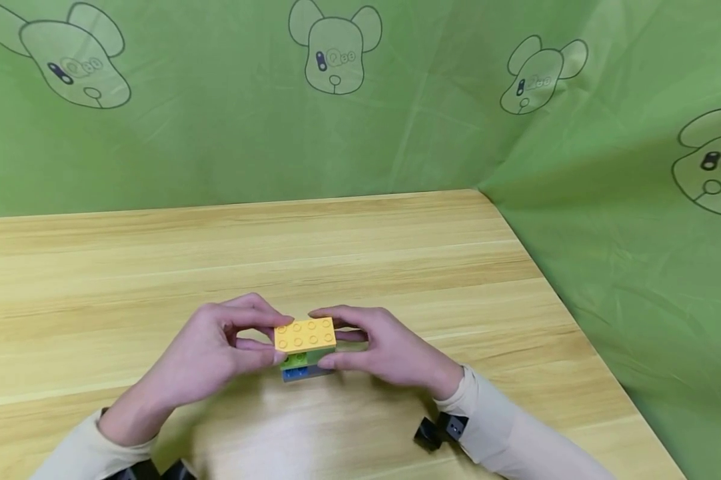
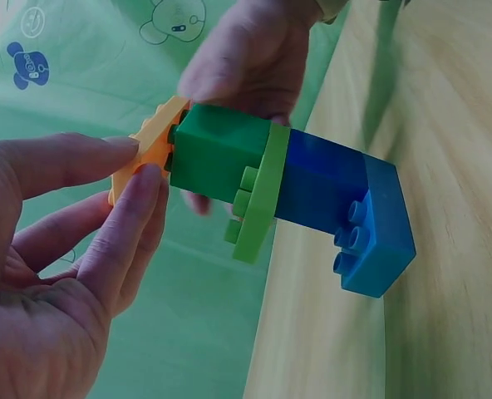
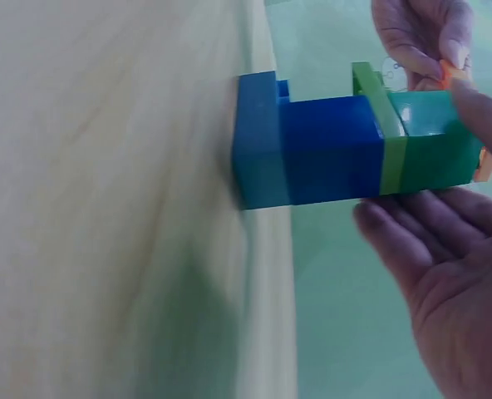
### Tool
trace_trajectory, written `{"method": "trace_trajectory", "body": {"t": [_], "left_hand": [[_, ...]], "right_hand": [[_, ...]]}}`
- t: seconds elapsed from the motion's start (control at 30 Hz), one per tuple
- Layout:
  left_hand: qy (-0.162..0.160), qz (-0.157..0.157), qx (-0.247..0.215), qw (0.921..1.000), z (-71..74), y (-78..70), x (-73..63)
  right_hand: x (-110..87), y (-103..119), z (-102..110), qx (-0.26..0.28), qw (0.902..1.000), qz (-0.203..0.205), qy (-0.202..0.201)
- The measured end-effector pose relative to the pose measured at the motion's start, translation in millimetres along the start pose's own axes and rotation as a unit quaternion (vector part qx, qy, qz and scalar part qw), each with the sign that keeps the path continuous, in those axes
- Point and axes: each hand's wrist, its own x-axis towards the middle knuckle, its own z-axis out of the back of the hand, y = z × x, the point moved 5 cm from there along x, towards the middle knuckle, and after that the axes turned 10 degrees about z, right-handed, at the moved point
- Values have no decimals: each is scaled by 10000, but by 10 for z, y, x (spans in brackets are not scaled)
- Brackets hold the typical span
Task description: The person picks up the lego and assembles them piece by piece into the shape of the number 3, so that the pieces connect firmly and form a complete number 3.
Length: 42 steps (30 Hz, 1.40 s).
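Note:
A stack of toy building bricks stands on the table between both hands. From the bottom it has a lighter blue brick (image 2: 389, 233), a dark blue brick (image 2: 321, 183), a thin lime green brick (image 2: 267, 195) and a dark green brick (image 2: 221, 154). At the top, a thin yellow brick (image 1: 305, 335) sits tilted, with green studs showing in a gap beneath it. My left hand (image 1: 207, 343) pinches the yellow brick at its left end. From the right, my right hand (image 1: 390, 347) holds the stack near the dark green brick, thumb in front and fingers behind.
The wooden table (image 1: 126, 280) spreads out around the stack. Behind it and along its right side hangs a green curtain (image 1: 216, 147) printed with animal heads. Black devices (image 1: 441, 430) sit at both wrists, close over the tabletop.

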Motion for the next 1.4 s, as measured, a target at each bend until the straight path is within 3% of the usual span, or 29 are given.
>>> {"method": "trace_trajectory", "body": {"t": [0.2, 1.17, 1.4], "left_hand": [[-29, 2, 34, 10000, -3, 4, 0], [96, -18, -323, 9994, -32, 91, -3], [58, -491, -215, 9985, -41, 112, -25]], "right_hand": [[3, 44, 16, -5, 9995, 278, -124], [15, 59, 50, -103, 9993, 206, -309], [13, 65, 52, -86, 9996, 72, -259]]}}
